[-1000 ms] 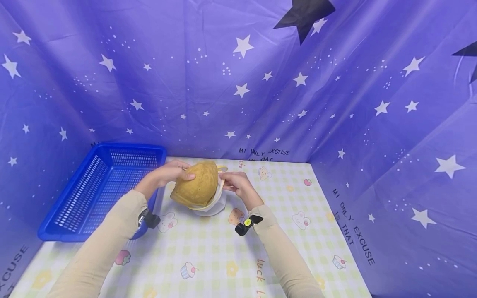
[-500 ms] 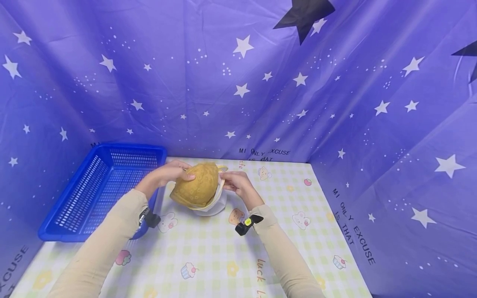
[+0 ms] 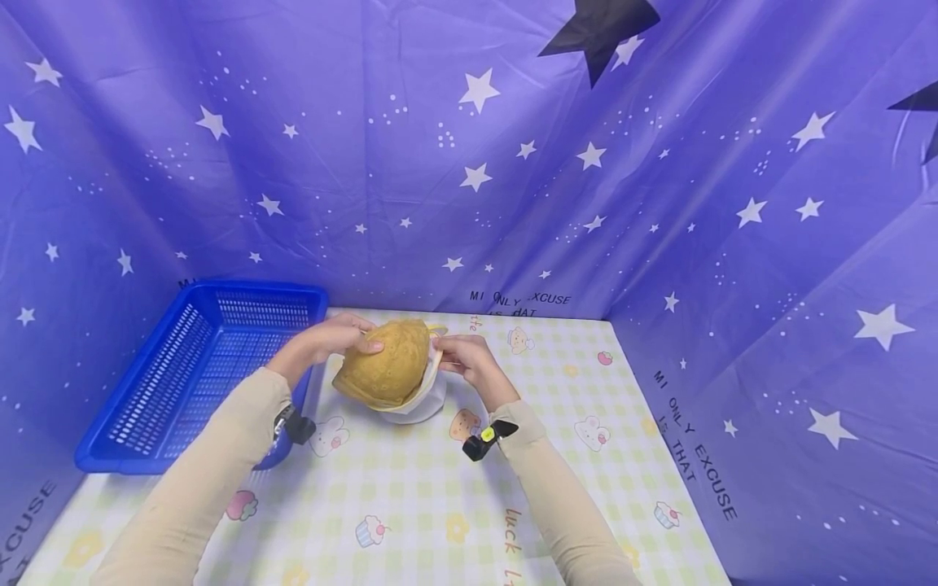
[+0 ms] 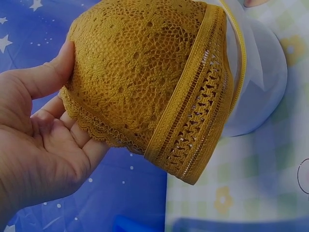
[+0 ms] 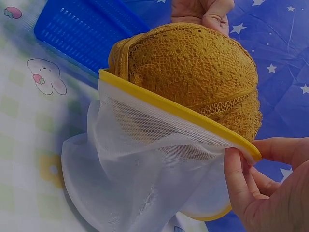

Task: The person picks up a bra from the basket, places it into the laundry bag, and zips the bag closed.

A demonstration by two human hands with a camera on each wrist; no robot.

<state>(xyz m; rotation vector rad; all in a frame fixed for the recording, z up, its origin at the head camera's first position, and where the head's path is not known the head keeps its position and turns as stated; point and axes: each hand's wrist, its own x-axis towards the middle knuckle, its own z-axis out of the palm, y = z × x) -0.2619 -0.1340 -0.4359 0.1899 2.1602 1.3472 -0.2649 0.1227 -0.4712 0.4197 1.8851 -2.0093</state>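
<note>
A mustard-yellow lace bra [image 3: 392,362] is partly inside a white mesh laundry bag [image 5: 140,159] with yellow edging. My left hand [image 3: 333,338] pinches the bra's scalloped edge between thumb and fingers, as the left wrist view shows on the lace cup [image 4: 130,72]. At the bag's mouth, my right hand [image 3: 469,358] pinches the yellow rim [image 5: 188,116] with thumb and fingers. Through the mesh, a lower part of the bra shows dimly in the right wrist view. The bag's lower part hangs limp over the table.
A blue perforated plastic basket [image 3: 212,366] stands on the left of the table, close to my left forearm. The checked tablecloth [image 3: 410,488] has printed cartoons. Purple star-printed curtains [image 3: 410,187] enclose the table at the back and sides.
The bra has shifted very slightly to the left. Both hands keep their grip and stay almost in place.
</note>
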